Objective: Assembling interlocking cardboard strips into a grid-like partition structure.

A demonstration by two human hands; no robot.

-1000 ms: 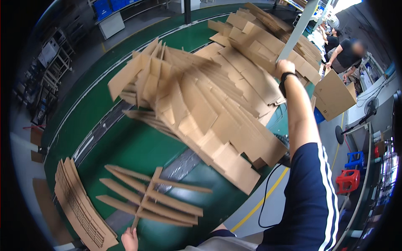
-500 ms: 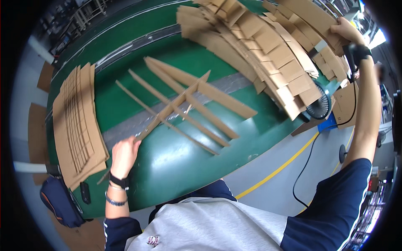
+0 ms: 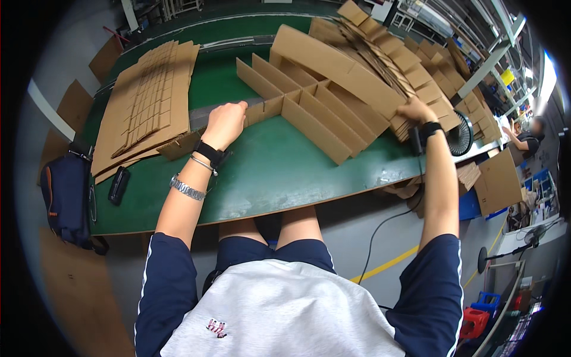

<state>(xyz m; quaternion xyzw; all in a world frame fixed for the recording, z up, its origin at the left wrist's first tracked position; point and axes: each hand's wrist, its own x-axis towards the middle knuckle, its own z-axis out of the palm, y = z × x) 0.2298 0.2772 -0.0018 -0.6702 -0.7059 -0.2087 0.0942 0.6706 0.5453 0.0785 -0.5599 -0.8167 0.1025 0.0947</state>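
Note:
A partly assembled cardboard divider lies on the green table (image 3: 256, 184), with several cross strips (image 3: 318, 128) slotted into one long cardboard strip (image 3: 264, 111). My left hand (image 3: 226, 126) is closed on that long strip, toward its left end. Held at its right end by my right hand (image 3: 418, 111), a wide cardboard panel (image 3: 339, 66) slants over the far side of the divider. The fingertips of my right hand are partly hidden behind the panel's end. Beyond that panel, slotted cardboard strips (image 3: 425, 74) lie in an overlapping pile.
Flat slotted cardboard sheets (image 3: 146, 101) are stacked on the left. A black case (image 3: 119, 185) and a dark blue bag (image 3: 65, 199) are near the left edge. At the right stand a small fan (image 3: 461, 134) and a cardboard box (image 3: 499, 181). Another person (image 3: 526, 140) is farther right.
My right hand has come back from the far-right pile, bringing a cardboard panel over the divider. My left hand still grips the long strip. The whole view has shifted.

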